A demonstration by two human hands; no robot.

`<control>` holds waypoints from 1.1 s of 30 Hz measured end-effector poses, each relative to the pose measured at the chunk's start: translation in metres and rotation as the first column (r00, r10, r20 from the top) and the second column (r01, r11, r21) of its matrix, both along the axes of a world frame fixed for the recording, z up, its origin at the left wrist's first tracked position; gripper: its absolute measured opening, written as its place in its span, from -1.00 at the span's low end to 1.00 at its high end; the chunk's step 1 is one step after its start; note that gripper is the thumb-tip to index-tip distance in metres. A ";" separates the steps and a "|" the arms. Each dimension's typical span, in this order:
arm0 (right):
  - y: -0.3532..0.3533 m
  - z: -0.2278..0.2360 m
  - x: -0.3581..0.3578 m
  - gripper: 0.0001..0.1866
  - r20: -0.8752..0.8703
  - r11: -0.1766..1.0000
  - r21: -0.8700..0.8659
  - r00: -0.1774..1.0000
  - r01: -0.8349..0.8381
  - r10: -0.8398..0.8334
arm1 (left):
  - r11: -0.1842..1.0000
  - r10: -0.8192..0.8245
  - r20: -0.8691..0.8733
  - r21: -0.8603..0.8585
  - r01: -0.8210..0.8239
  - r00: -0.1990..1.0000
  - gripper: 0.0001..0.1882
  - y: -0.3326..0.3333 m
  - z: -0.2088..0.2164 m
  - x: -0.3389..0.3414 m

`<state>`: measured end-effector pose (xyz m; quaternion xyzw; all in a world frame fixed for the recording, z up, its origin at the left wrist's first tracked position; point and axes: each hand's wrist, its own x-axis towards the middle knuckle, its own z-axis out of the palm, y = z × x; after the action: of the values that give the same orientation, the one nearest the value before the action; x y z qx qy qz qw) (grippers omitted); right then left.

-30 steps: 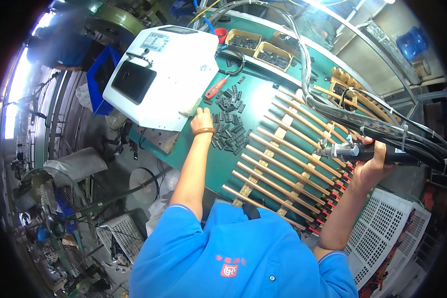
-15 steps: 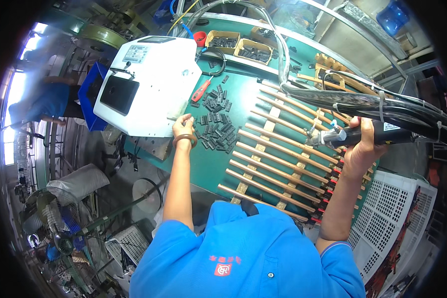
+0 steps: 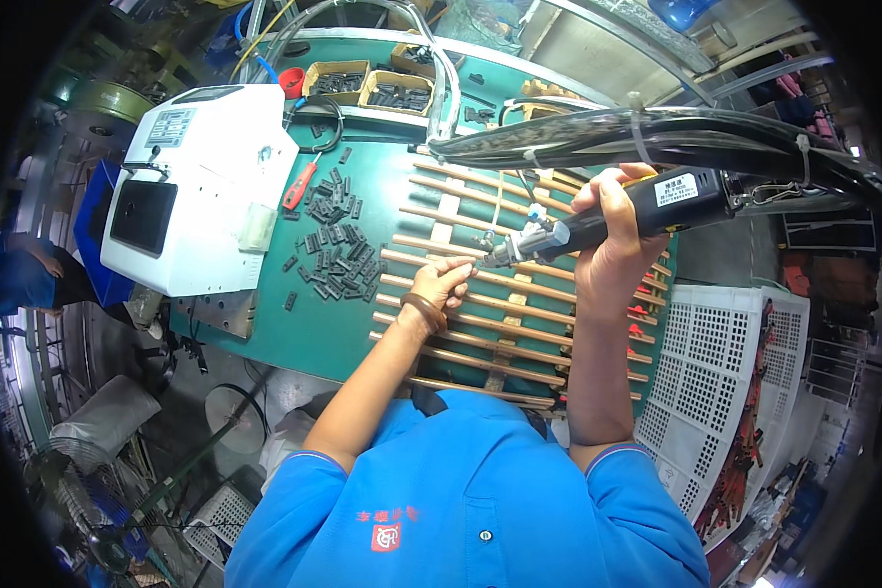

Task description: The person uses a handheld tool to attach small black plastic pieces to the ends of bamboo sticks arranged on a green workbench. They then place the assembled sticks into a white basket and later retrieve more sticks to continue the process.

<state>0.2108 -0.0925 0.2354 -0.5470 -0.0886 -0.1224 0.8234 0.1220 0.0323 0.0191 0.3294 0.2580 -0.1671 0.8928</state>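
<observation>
My right hand (image 3: 612,230) is wrapped around a black power screwdriver (image 3: 681,199) that lies nearly level above the rack of rods. Its metal nose (image 3: 505,255) points left, with small fittings and a tube on it. Close to that nose, my left hand (image 3: 443,282) has its fingertips pinched together over the rods; whatever is between them is too small to make out. Slim wood-coloured rods (image 3: 399,257) lie side by side across pale notched supports (image 3: 443,232). Left of the rods, small black parts (image 3: 338,260) are heaped on the green tabletop (image 3: 309,338).
A white machine (image 3: 211,157) stands at the left, beside a red-handled screwdriver (image 3: 301,184). Behind are boxes (image 3: 363,96) of black parts and a red cup (image 3: 291,82). Thick black cables (image 3: 715,132) cross overhead at the right. A white perforated crate (image 3: 701,377) sits right of the table.
My left hand has moved right, from beside the white machine and the black parts to the power screwdriver's nose over the rods. The view has shifted; my right hand still grips the power screwdriver.
</observation>
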 end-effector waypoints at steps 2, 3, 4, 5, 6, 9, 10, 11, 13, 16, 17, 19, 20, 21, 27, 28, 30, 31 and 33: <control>-0.005 -0.001 0.000 -0.72 0.001 1.000 -0.008 1.000 0.026 -0.026 | 0.999 -0.050 0.017 0.021 0.050 0.999 -0.75 -0.003 0.004 0.004; -0.007 -0.002 0.000 -0.72 0.007 0.999 -0.016 0.999 0.039 -0.038 | 0.998 -0.065 0.044 -0.019 0.066 0.997 -0.74 -0.002 0.005 0.005; -0.008 -0.002 0.001 -0.72 0.013 0.998 -0.023 0.999 0.051 -0.050 | 0.995 -0.078 0.071 -0.058 0.082 0.994 -0.73 -0.003 0.005 0.006; -0.009 -0.003 0.001 -0.72 0.020 0.998 -0.031 0.998 0.062 -0.062 | 0.990 -0.089 0.098 -0.096 0.098 0.991 -0.73 -0.003 0.005 0.008; -0.009 -0.002 0.001 -0.74 0.023 0.997 -0.037 0.997 0.071 -0.070 | 0.987 -0.082 0.103 -0.132 0.095 0.991 -0.75 -0.003 0.003 0.009; -0.011 -0.002 -0.001 -0.69 0.002 0.999 -0.014 0.999 0.046 -0.046 | 0.970 -0.048 0.100 -0.232 0.070 0.994 -0.84 -0.004 -0.004 0.014; -0.012 -0.003 -0.001 -0.69 0.010 0.999 -0.017 0.999 0.037 -0.036 | 0.964 -0.031 0.087 -0.262 0.053 0.996 -0.87 -0.005 -0.004 0.015; -0.012 -0.004 -0.002 -0.69 0.006 0.999 -0.020 0.999 0.033 -0.033 | 0.956 -0.013 0.074 -0.292 0.034 0.997 -0.90 -0.005 -0.005 0.016; -0.011 -0.004 -0.003 -0.69 0.002 0.999 -0.026 1.000 0.029 -0.028 | 0.952 -0.016 0.075 -0.303 0.038 0.997 -0.92 -0.006 -0.007 0.018; -0.008 -0.001 -0.005 -0.69 -0.010 0.999 -0.010 0.999 0.035 -0.035 | 0.959 -0.054 0.094 -0.273 0.078 0.994 -0.94 -0.002 -0.014 0.014; -0.008 -0.001 -0.005 -0.69 -0.007 0.999 -0.006 0.999 0.033 -0.033 | 0.959 -0.046 0.080 -0.276 0.066 0.996 -0.94 0.000 -0.018 0.012; -0.008 -0.001 -0.005 -0.69 -0.005 0.999 -0.016 0.999 0.032 -0.032 | 0.960 -0.030 0.049 -0.278 0.043 0.998 -0.93 0.003 -0.018 0.008; -0.007 -0.001 -0.005 -0.70 -0.004 0.999 -0.021 0.999 0.033 -0.033 | 0.957 -0.049 0.066 -0.281 0.066 0.997 -0.91 0.005 -0.019 0.006; -0.008 -0.002 -0.005 -0.70 0.000 1.000 -0.014 1.000 0.027 -0.027 | 0.954 -0.060 0.066 -0.290 0.076 0.996 -0.90 0.005 -0.017 0.006; -0.005 -0.001 -0.008 -0.72 0.007 1.000 0.011 1.000 0.008 -0.008 | 0.956 -0.062 -0.015 -0.289 0.055 0.998 -0.88 -0.004 -0.006 0.007; -0.005 0.000 -0.008 -0.75 0.009 1.000 -0.007 1.000 0.011 -0.011 | 0.981 -0.090 0.002 -0.173 0.089 0.996 -0.83 -0.005 -0.007 0.007; -0.006 -0.001 -0.008 -0.77 0.025 0.999 -0.041 0.999 0.031 -0.030 | 0.987 -0.151 0.024 0.066 0.149 0.988 -0.72 -0.008 -0.010 0.008; -0.006 -0.002 -0.008 -0.78 0.024 0.998 -0.039 0.999 0.038 -0.037 | 0.930 -0.156 0.189 0.359 0.080 0.969 -0.72 -0.010 -0.009 0.007; -0.008 -0.002 -0.007 -0.78 0.021 0.998 -0.035 0.998 0.052 -0.051 | 0.600 -0.297 0.458 0.772 -0.210 0.838 -0.71 -0.015 -0.001 0.005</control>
<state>0.2033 -0.1006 0.2333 -0.5623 -0.0846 -0.1474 0.8092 0.1270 0.0173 0.0177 0.7322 0.0317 0.0441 0.6789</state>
